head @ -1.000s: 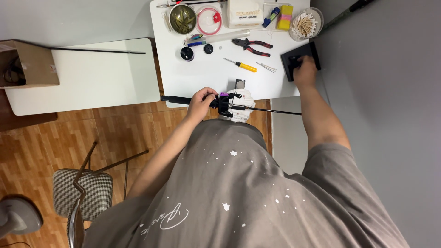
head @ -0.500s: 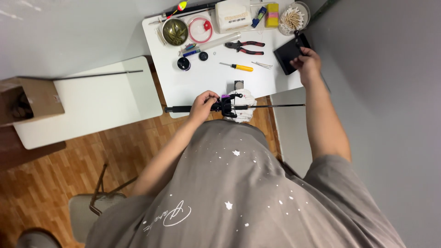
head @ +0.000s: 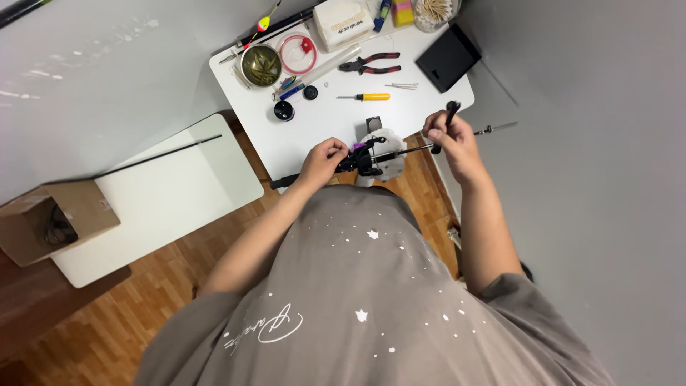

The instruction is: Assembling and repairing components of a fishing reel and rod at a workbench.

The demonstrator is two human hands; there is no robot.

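I see L hand (head: pixel 323 159) closed round the rod (head: pixel 407 149) at its grip, just beside the reel (head: pixel 364 159), rod held level over the table (head: pixel 336 125) edge w/ tip pointing right. R hand (head: pixel 451 140) fisted on a small black handle (head: pixel 448 118), touching the rod shaft. Screwdriver (head: pixel 368 96) & pliers (head: pixel 371 64) lie on table behind.

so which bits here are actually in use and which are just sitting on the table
In use:
- left hand gripping the fishing rod
- reel on the rod
- right hand holding a small black part

Lying about:
- pliers
- yellow screwdriver
- black case
- round bowl
- cardboard box
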